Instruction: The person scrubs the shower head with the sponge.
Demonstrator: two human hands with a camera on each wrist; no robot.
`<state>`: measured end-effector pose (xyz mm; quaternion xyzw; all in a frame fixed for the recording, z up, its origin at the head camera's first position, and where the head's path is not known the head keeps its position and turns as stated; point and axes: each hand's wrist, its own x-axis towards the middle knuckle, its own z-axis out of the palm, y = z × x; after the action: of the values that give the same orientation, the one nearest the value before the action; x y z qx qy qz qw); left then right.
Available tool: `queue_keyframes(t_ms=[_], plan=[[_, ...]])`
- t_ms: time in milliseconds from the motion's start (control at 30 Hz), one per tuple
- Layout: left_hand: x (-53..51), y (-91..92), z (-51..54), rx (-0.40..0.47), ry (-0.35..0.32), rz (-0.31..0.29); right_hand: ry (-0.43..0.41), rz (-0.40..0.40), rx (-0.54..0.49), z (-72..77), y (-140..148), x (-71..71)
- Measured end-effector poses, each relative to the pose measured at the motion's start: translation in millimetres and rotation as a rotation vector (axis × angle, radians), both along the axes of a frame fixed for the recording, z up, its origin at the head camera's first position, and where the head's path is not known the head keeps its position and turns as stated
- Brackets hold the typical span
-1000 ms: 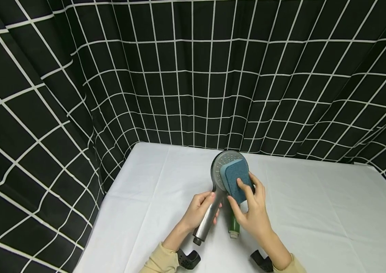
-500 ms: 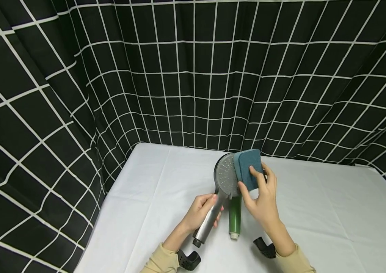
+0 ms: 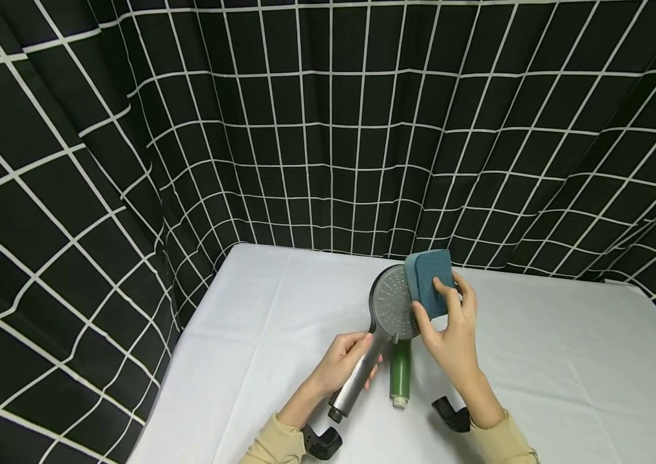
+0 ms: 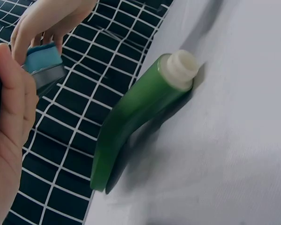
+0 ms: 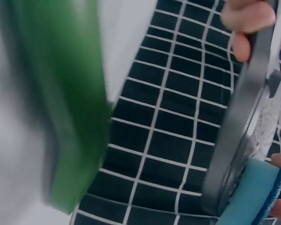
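Note:
My left hand grips the silver handle of a shower head, its round nozzle face tilted up toward me. A blue sponge with a darker scouring side is pinched between the thumb and fingers of my right hand. The sponge's lighter side lies against the right part of the nozzle face; the right wrist view shows the sponge touching it near the outer rim. Below the shower head, a green handle-shaped piece with a white threaded end lies on the table, its far end hidden in the head view.
A white cloth covers the table. Behind it and to the sides hangs a black curtain with a white grid. A black perforated band sits by the left wrist, and another black band by the right.
My right hand has slid the sponge up and right across the nozzle face, from its middle to its right edge. The shower head has shifted slightly right, still held in my left hand.

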<state>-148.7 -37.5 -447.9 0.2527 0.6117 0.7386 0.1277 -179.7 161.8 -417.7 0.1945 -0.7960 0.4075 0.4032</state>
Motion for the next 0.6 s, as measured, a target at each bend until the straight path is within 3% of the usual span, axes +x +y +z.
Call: queue_keyframes(t_ms=[167,400,467,600], plan=[[0.1,-1.2,-1.0,0.053,-0.031,0.046,0.004,0.052,0.049,1.1,-12.5,8.4],[-5.0,-8.8,0.2,0.077,-0.007,0.279,-0.066,0.254,0.224,-17.2,-46.8,58.0],[-2.1,-12.1,8.9,0.089,-0.035,0.325,-0.054,0.329,0.242,-21.8,-52.4,71.2],[6.9,-15.0,31.9,0.132,-0.122,0.343,0.012,0.550,0.270,-24.8,-55.2,87.7]])
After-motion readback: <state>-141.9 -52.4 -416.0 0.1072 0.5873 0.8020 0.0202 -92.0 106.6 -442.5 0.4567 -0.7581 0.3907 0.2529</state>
